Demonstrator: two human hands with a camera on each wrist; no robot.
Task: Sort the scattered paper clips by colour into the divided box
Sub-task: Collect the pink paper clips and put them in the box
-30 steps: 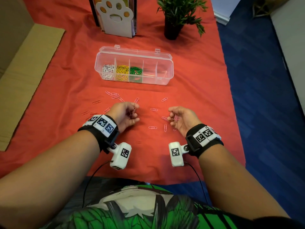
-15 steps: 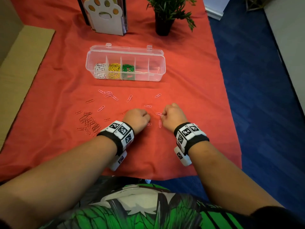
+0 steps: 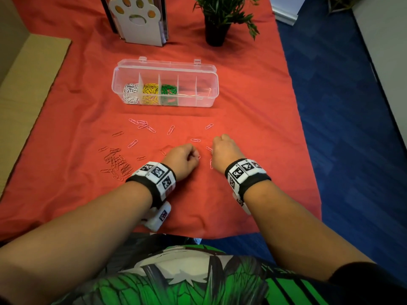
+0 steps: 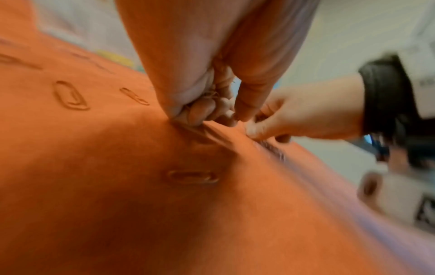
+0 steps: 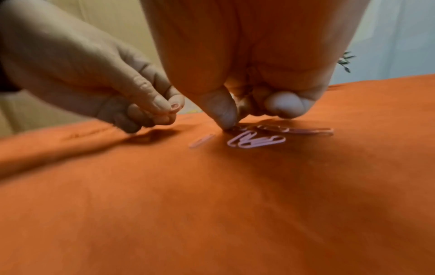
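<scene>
A clear divided box (image 3: 217, 84) stands open on the red cloth with white, yellow and green clips in its three left compartments. Pink paper clips (image 3: 195, 140) lie scattered in front of it, and a heap of red clips (image 3: 116, 164) lies to the left. My left hand (image 3: 195, 156) is knuckles up, fingers curled round pink clips (image 4: 212, 96), its tips down on the cloth. Close beside it my right hand (image 3: 212, 150) is curled too. Its thumb (image 5: 223, 115) presses on loose pink clips (image 5: 256, 142); whether it holds any is hidden.
A white paw-shaped holder (image 3: 141, 20) and a potted plant (image 3: 217, 23) stand behind the box. Cardboard (image 3: 26, 84) lies along the left. The cloth ends at the right over blue floor (image 3: 352, 128), and its front edge is near my body.
Both hands have turned from palm up, showing pink clips, to knuckles up, and have come down close together onto the cloth among the loose pink clips.
</scene>
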